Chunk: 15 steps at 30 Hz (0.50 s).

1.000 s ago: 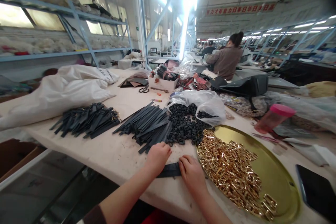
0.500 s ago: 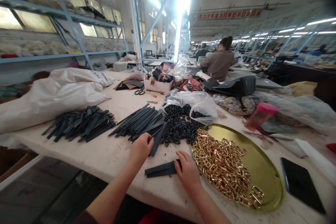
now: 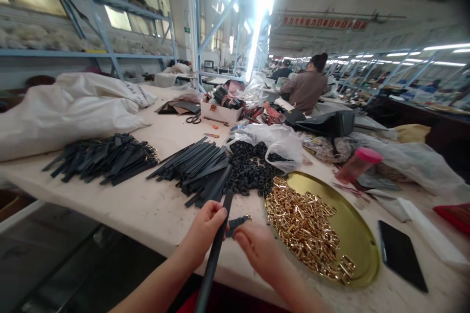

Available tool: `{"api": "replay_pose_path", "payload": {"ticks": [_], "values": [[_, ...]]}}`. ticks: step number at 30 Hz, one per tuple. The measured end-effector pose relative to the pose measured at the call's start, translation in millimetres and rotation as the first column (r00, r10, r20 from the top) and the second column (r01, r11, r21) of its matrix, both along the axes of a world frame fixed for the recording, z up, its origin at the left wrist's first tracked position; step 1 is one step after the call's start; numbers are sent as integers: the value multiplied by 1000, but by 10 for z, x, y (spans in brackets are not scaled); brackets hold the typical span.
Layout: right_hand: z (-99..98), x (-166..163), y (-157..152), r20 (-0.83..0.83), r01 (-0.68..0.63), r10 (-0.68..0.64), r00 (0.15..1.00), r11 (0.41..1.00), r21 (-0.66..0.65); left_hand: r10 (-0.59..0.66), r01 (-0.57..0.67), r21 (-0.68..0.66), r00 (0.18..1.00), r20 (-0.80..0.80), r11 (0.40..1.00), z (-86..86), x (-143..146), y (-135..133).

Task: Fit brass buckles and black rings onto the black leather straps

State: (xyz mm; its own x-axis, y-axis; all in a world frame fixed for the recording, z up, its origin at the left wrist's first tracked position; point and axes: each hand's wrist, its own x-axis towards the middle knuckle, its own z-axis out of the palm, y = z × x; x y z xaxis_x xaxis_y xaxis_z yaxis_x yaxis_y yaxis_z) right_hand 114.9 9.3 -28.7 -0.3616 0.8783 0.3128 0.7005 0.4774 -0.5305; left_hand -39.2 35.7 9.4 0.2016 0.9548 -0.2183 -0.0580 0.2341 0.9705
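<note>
My left hand [image 3: 205,227] is closed around a long black strap [image 3: 212,266], pinching it between thumb and fingers. The strap slants from near the pile down toward my lap. My right hand [image 3: 259,247] is smeared by motion, its fingers curled beside the held strap, and whether it grips anything is unclear. Just behind it, a short black strap piece with a gold buckle [image 3: 239,222] lies on the table, partly covered. Ahead are a pile of black straps [image 3: 198,166] and a heap of small black loops [image 3: 249,168]. Gold buckles [image 3: 304,220] fill part of a gold tray [image 3: 362,234].
Finished-looking straps with buckles [image 3: 101,159] are heaped at left by a white sack [image 3: 69,107]. A phone [image 3: 402,254] and a pink-lidded container [image 3: 358,164] stand right. Scissors [image 3: 193,119] and a white box [image 3: 220,114] are farther back. A person [image 3: 305,88] sits beyond.
My left hand has drawn a long strap away from the pile toward me. My right hand has shifted nearer to it, and the strap piece on the table lies differently. The view has turned slightly.
</note>
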Motion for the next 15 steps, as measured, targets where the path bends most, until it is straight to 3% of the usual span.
{"api": "replay_pose_path", "payload": {"ticks": [2,4,9,15], "values": [[-78,132,256,46,211,-211,976,977,6,-34,42,-130,998,58,991,-107,22,2],[-167,230,550,154,285,-289,945,957,43,-34,56,-228,995,99,972,-186,24,6],[-324,210,1019,464,319,-325,824,943,95,26,30,-369,989,145,929,-264,-5,45],[-377,176,1128,514,320,-302,803,946,56,38,29,-425,988,149,905,-288,-2,110]]}}
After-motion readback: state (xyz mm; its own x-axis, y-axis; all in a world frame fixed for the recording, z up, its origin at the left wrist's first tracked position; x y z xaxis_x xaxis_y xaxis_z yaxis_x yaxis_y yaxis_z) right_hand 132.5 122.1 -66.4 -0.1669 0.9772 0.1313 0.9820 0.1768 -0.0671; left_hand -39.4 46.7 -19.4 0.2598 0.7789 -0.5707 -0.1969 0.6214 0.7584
